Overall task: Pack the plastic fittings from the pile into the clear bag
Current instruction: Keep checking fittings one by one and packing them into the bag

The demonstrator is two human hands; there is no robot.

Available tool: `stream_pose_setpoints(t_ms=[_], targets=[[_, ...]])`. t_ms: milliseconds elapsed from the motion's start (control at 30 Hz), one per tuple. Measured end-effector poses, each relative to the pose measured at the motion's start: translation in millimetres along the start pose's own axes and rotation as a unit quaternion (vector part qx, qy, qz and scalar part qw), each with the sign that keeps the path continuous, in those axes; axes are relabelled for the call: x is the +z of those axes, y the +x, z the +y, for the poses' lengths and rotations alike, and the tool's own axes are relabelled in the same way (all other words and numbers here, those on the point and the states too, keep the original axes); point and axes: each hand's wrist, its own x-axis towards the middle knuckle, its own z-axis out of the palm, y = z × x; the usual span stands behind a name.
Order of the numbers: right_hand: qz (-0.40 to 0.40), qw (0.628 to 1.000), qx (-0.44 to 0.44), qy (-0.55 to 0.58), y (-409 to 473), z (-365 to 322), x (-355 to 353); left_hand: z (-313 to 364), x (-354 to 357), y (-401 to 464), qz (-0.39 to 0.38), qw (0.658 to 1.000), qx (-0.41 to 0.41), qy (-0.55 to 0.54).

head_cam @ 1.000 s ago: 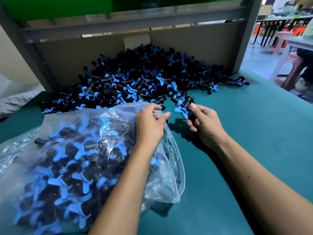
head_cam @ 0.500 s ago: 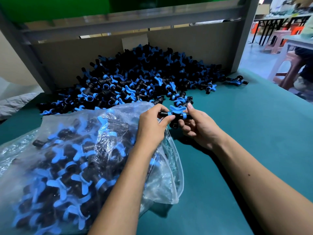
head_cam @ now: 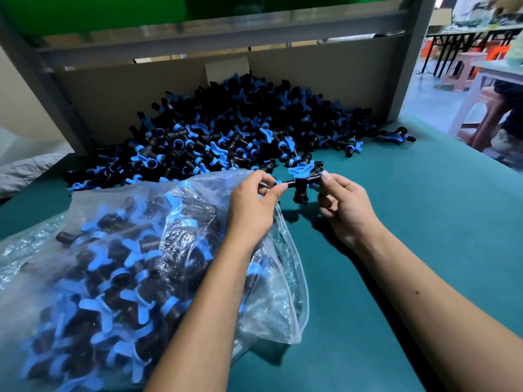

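A big pile of black and blue plastic fittings (head_cam: 237,128) lies on the green table against a cardboard back wall. The clear bag (head_cam: 135,267), stuffed with many fittings, lies at the front left with its mouth facing right. One black fitting with a blue handle (head_cam: 301,181) hangs just above the table at the bag's mouth. My left hand (head_cam: 252,205) pinches its left end while lying on the bag's upper edge. My right hand (head_cam: 345,205) holds its right end between thumb and fingers.
A stray fitting (head_cam: 397,135) lies apart at the pile's right end. A grey metal frame post (head_cam: 407,58) stands at the back right. The green table (head_cam: 424,222) stretches right of my hands. Stools (head_cam: 486,114) and tables stand beyond its right edge.
My right hand lifted a fitting from the pile's near edge and carried it left. My left hand's fingers rose off the bag and took its left end.
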Motion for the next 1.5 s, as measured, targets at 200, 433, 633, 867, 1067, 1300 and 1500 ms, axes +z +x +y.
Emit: stream_pose_setpoints(t_ms=[200,433,633,867,1067,1300,1500], targets=[[-0.107,0.984,-0.044,-0.135,-4.4,6.6,2.3,1.0,0.8,-2.3,-0.049,0.998,0.033,0.031],[0.002,0.999,-0.014,-0.037,0.5,5.0,-0.3,1.8,0.6,-2.9,-0.021,1.000,0.012,0.019],[0.088,0.963,-0.123,-0.222,-4.4,11.9,11.5,3.7,-1.0,-2.4,0.040,0.999,-0.028,0.011],[0.027,0.863,-0.277,-0.421,-11.1,16.4,18.4,7.7,-1.1,-6.1,0.002,1.000,-0.017,0.013],[0.039,0.996,-0.045,-0.069,-10.4,14.7,25.7,13.6,-4.0,-7.5,-0.027,0.999,-0.002,0.025],[-0.008,0.976,0.161,0.149,-7.6,0.2,19.4,22.0,-12.3,-2.5,0.014,0.999,-0.033,0.004],[-0.092,0.992,0.047,-0.071,-11.0,0.8,15.4,32.8,-15.8,1.9,0.141,0.981,-0.020,-0.132]])
